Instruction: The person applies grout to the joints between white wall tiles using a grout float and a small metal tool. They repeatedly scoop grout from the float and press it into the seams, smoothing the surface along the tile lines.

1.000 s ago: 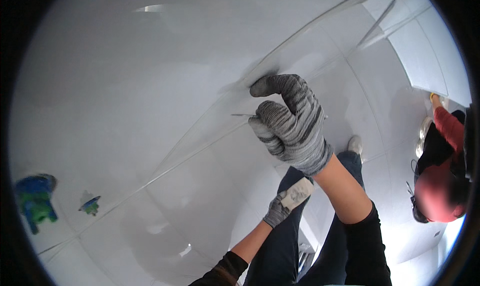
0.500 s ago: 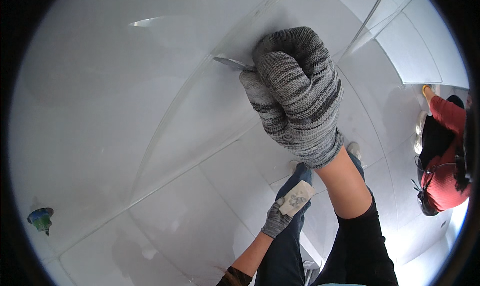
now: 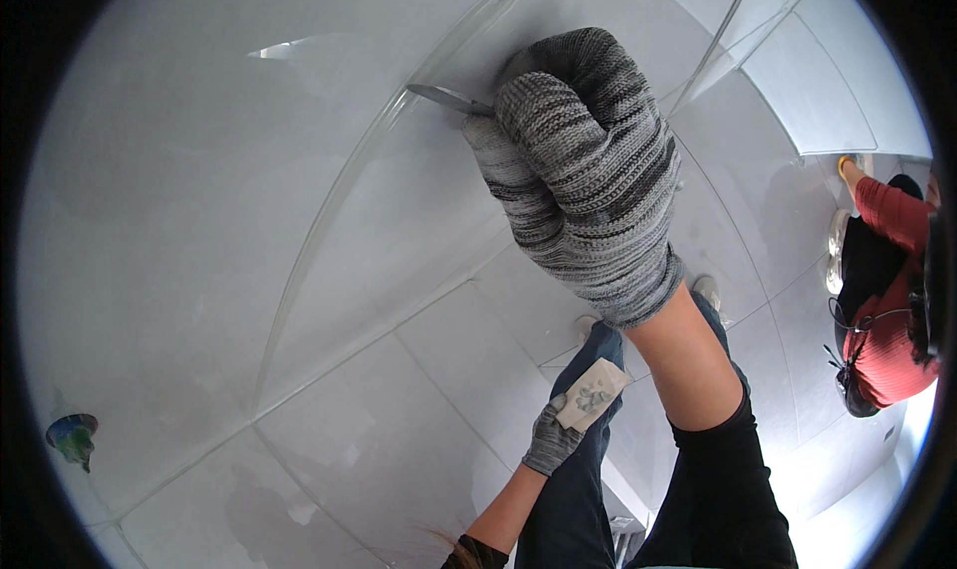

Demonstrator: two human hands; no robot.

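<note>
My right hand [image 3: 588,180], in a grey-and-black knitted glove, is closed round a tool. Only its thin grey metal blade [image 3: 446,98] sticks out, towards the left; the handle is hidden in the fist. The blade's tip meets a curved pale seam [image 3: 369,155] on the smooth light-grey surface. Lower down, my left hand [image 3: 551,439] wears a similar glove and grips a cream-coloured block [image 3: 593,395] with a grey blotchy pattern, close to my leg. I cannot make out what the block is.
At the far left hangs a small blue-and-green fitting [image 3: 72,439]. A person in a red top [image 3: 882,360] is at the right edge, near a pale panel [image 3: 812,101]. Thin joint lines cross the tiled surface, and my legs and shoes show below.
My right hand and the blade have shifted a little up and to the left, with the tip still at the seam. My left hand keeps its hold on the cream-coloured block.
</note>
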